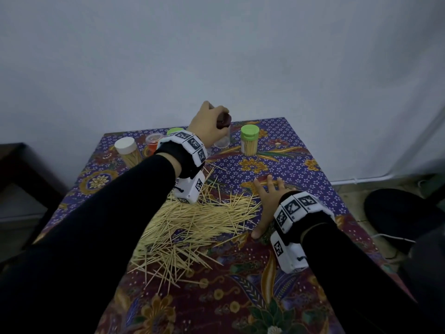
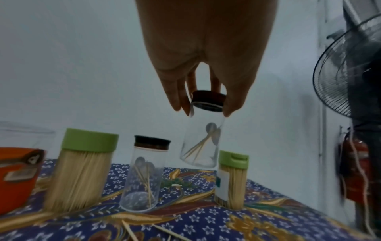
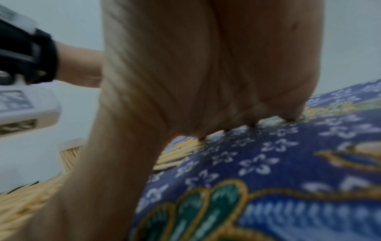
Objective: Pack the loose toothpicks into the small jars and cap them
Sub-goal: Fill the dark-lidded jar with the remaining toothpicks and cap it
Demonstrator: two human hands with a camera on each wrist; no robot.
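A wide heap of loose toothpicks (image 1: 192,222) lies across the middle of the patterned tablecloth (image 1: 289,169). My left hand (image 1: 212,124) holds a clear jar (image 2: 201,140) by its dark brown cap (image 2: 208,101), lifted off the cloth at the far side; a few toothpicks lie inside it. A second brown-capped clear jar (image 2: 144,176) stands on the cloth beside it, also nearly empty. My right hand (image 1: 267,203) rests flat on the cloth just right of the heap, fingers spread (image 3: 288,114) and holding nothing.
Full toothpick jars stand at the back: a green-capped one (image 1: 250,141), a larger green-capped one (image 2: 82,169) and a white-capped one (image 1: 127,150). An orange container (image 1: 153,143) sits among them. A standing fan (image 2: 350,81) is off the table's right side.
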